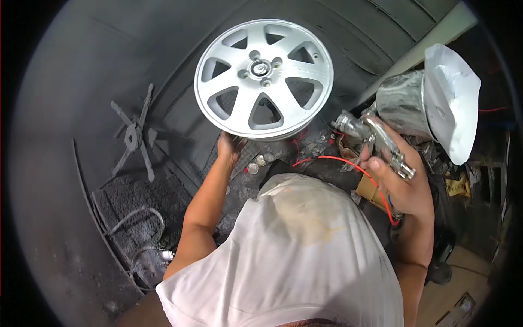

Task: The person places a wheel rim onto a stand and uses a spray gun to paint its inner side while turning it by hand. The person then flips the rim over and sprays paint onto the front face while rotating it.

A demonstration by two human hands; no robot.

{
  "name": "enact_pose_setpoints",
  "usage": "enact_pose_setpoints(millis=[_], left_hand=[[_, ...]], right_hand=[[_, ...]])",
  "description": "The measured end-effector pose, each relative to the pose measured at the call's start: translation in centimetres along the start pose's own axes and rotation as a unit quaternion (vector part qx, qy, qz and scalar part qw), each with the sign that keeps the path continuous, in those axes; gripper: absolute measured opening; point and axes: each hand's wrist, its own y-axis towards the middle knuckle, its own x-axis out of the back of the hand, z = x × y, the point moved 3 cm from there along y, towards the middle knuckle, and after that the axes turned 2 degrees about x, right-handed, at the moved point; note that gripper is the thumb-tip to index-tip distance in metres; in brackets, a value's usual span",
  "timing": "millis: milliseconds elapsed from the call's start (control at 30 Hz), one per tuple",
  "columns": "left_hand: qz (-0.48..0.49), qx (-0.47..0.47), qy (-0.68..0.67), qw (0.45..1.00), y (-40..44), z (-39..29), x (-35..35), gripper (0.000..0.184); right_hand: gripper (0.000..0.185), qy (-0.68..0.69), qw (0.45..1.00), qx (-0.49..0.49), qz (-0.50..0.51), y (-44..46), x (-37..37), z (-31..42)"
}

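A silver-white alloy wheel (pixel 297 71) faces me at the top centre, its spokes and hub cap in plain sight. My left hand (pixel 230 148) is at the wheel's lower left edge, with the fingers partly hidden behind the rim; it appears to hold the wheel there. In my right hand (pixel 400 174) is a metal spray gun (pixel 381 143), its nozzle end pointing left toward the wheel. The gun's metal paint cup (pixel 400 101) tilts to the right, with a white sheet-like cover (pixel 452 103) around its mouth.
A paint-crusted star-shaped stand (pixel 132 136) is at the left. A red hose (pixel 338 158) curves below the gun. Small round lids (pixel 254 168) lie on the floor, and a cardboard piece (pixel 370 191) sits near my right forearm. A grey hose (pixel 136 212) loops at lower left.
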Motion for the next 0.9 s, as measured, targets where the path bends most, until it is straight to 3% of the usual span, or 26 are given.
enact_pose_setpoints(millis=[100, 267, 367, 433, 500, 567, 633, 667, 700, 767, 833, 900], left_hand=[[-0.012, -0.006, 0.02, 1.0, -0.4, -1.0, -0.2, 0.042], [-0.021, -0.009, -0.004, 1.0, -1.4, 0.3, -1.1, 0.044], [-0.024, -0.004, 0.001, 1.0, -2.2, 3.0, -1.6, 0.05], [-0.02, 0.015, -0.112, 0.993, -2.5, 5.6, -2.6, 0.045], [0.009, 0.02, -0.115, 0.993, -2.9, 8.2, -3.5, 0.044], [0.037, 0.028, -0.117, 0.992, -4.3, 9.6, -4.4, 0.044], [0.043, 0.141, 0.015, 0.989, -7.6, 9.5, -5.9, 0.044], [0.113, 0.144, 0.062, 0.981, -8.1, 8.8, -5.9, 0.045], [0.114, 0.144, 0.062, 0.981, -6.8, 8.6, -4.6, 0.045], [0.091, 0.121, 0.075, 0.986, -2.5, 7.5, -1.2, 0.041], [0.099, 0.016, 0.033, 0.994, -0.3, 3.6, 0.4, 0.041], [-0.002, -0.021, -0.003, 1.0, 0.5, 0.4, 0.9, 0.037]], right_hand=[[0.05, -0.051, 0.996, 0.072, -0.028, 0.9, -0.6, -1.1], [0.052, -0.035, 0.995, 0.061, 0.067, -0.1, -1.4, -1.9], [0.055, -0.047, 0.992, 0.002, 0.12, -0.8, -2.0, -0.7], [0.055, -0.023, 0.981, 0.083, 0.175, -1.0, -3.0, -0.9], [0.055, -0.05, 0.98, 0.087, 0.173, -1.1, -3.7, -1.0], [0.053, -0.11, 0.976, 0.123, 0.138, -1.0, -4.0, -1.0], [0.05, -0.149, 0.972, 0.145, 0.108, -0.8, -4.2, -1.5], [0.05, -0.158, 0.975, 0.144, 0.067, -0.7, -3.9, -2.0], [0.05, -0.16, 0.977, 0.137, 0.042, -0.8, -3.2, -2.2], [0.05, -0.104, 0.993, 0.064, 0.009, -0.9, -2.1, -2.5], [0.049, -0.078, 0.997, 0.023, -0.014, -1.0, -1.5, -2.5], [0.049, -0.064, 0.996, 0.045, -0.039, -1.0, -1.7, -2.2]])
